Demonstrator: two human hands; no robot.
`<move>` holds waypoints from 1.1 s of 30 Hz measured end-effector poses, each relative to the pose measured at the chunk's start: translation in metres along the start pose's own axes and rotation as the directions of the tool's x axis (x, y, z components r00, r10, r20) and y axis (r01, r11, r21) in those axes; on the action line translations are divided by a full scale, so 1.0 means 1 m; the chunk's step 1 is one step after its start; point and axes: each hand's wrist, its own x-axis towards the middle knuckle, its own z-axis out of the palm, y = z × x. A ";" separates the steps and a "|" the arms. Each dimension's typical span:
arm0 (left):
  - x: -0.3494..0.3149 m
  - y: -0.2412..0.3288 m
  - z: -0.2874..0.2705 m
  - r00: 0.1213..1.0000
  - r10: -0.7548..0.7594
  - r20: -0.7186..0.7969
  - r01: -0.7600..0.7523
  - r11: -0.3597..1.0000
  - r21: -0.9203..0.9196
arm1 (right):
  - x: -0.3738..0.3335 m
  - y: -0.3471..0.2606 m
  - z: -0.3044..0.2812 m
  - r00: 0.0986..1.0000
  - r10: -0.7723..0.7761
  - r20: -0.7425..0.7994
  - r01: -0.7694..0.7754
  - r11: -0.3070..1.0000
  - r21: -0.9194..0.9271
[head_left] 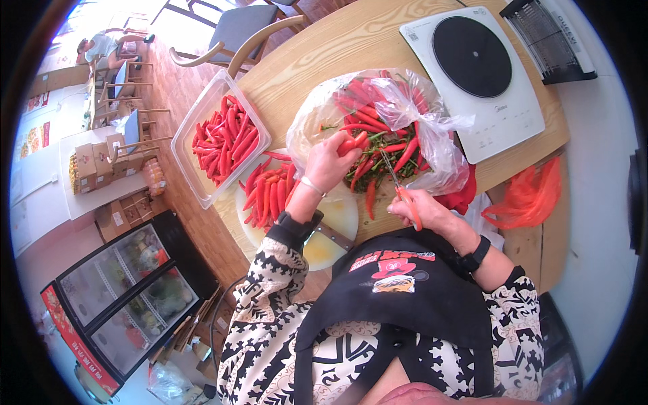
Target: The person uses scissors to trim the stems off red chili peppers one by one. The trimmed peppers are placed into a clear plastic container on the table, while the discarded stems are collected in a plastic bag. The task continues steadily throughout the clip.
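My left hand is closed around red chili peppers, beside the mouth of a clear plastic bag. More red chilies with green stems fill that bag. In my right hand is a pair of scissors with orange handles. Its metal blades point up toward the chilies in the bag. To the left, a heap of stemless red chilies lies on a round white cutting board. A knife rests on the board's near side, partly hidden by my sleeve.
A clear plastic tub of red chilies stands left of the board. A white induction cooker sits at the far right of the wooden table. An orange-red mesh bag lies at right. Chairs stand beyond the table.
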 end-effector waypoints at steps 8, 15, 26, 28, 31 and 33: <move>-0.037 0.008 -0.014 0.958 -0.089 0.271 0.240 0.767 -0.596 | 0.006 -0.021 0.003 0.995 -0.097 -0.010 0.094 0.981 -0.168; -0.046 -0.001 -0.017 0.936 -0.151 0.317 0.330 0.684 -0.651 | -0.002 -0.045 -0.007 0.979 -0.057 0.195 0.083 0.988 -0.130; -0.059 -0.028 -0.056 0.875 -0.262 -0.407 -0.152 0.650 -0.744 | -0.006 -0.046 0.003 0.951 -0.204 0.231 0.051 0.842 0.537; -0.053 -0.070 -0.107 0.692 -0.155 -0.705 -0.130 0.934 -0.332 | -0.007 -0.032 -0.004 0.989 -0.036 0.142 -0.012 0.946 0.324; -0.057 -0.143 -0.158 0.593 -0.038 -0.804 0.304 0.936 0.180 | -0.007 -0.028 -0.011 0.977 0.027 0.211 -0.102 0.931 0.351; -0.050 -0.124 -0.150 0.589 0.198 -0.784 0.457 0.718 0.525 | -0.011 -0.026 -0.013 0.989 0.020 0.149 -0.092 0.867 0.489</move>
